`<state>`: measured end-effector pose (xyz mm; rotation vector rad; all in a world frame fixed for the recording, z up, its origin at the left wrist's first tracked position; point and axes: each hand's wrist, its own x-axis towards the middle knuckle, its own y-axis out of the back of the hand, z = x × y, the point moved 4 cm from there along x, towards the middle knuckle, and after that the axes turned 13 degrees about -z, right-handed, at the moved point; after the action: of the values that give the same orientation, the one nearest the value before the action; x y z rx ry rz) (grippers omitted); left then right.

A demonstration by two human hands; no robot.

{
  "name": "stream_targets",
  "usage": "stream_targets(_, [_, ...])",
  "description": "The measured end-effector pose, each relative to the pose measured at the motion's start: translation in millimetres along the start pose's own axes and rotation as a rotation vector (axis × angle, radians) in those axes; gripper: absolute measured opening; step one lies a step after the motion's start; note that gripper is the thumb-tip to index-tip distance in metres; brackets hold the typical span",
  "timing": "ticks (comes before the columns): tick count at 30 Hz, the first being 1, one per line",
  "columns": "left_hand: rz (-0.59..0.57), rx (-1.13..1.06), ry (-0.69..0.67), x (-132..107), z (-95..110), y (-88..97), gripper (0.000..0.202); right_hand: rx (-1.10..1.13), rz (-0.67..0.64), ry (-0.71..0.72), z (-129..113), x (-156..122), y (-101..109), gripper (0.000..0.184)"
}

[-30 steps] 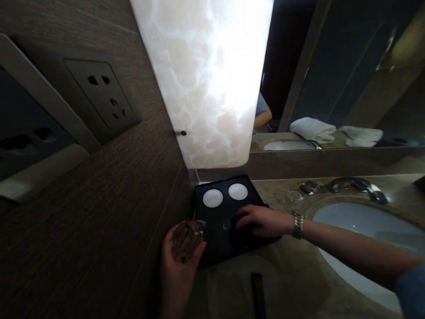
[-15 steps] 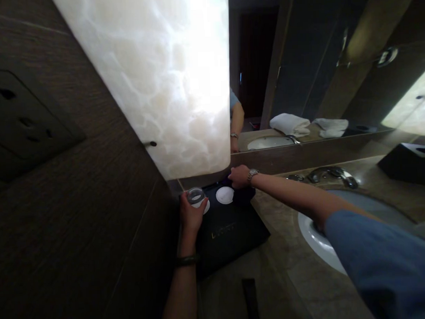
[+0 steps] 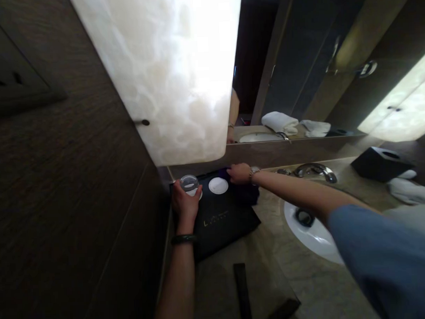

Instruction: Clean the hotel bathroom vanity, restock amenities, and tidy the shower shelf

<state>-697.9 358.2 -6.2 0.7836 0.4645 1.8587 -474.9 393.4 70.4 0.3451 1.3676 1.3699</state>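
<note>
My left hand (image 3: 184, 203) is wrapped round a clear drinking glass (image 3: 189, 183), which sits over the left white coaster on a black tray (image 3: 224, 222). A second white round coaster (image 3: 218, 185) lies bare beside it. My right hand (image 3: 238, 173) rests at the tray's far right corner, fingers curled on a dark cloth (image 3: 246, 192) there. A watch is on my right wrist and a dark band on my left.
A glowing white stone lamp (image 3: 176, 72) hangs over the tray's back edge. A dark wood wall with sockets is at left. The white sink (image 3: 307, 230) and chrome tap (image 3: 314, 169) lie to the right, with a black tissue box (image 3: 379, 163), mirror and folded towels.
My left hand carried the glass from the tray's near left corner to the left coaster at the back. My right hand slid from mid-tray to the far right corner.
</note>
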Motion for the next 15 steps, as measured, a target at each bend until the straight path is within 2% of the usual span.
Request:
stream_targets(2, [-0.006,0.003,-0.011,0,1,1.1,0.072,0.001,0.012,-0.047,7,33,20,0.044])
stream_targets(3, [-0.007,0.006,-0.012,0,2,1.5,0.072,0.0,0.013,-0.052,9,41,23,0.044])
stream_targets(5, [-0.001,0.011,-0.009,0,2,2.1,0.072,-0.012,0.001,-0.025,9,41,18,0.044])
stream_targets(9, [0.009,0.0,-0.001,2,-1,0.5,0.072,-0.056,-0.015,0.074,5,23,-2,0.05])
stream_targets(11, [0.006,-0.014,-0.001,2,-3,-0.5,0.072,-0.085,-0.013,0.061,5,24,2,0.052])
stream_targets(15, [0.004,-0.029,-0.016,-2,-5,0.1,0.071,-0.103,-0.052,0.018,3,43,20,0.044])
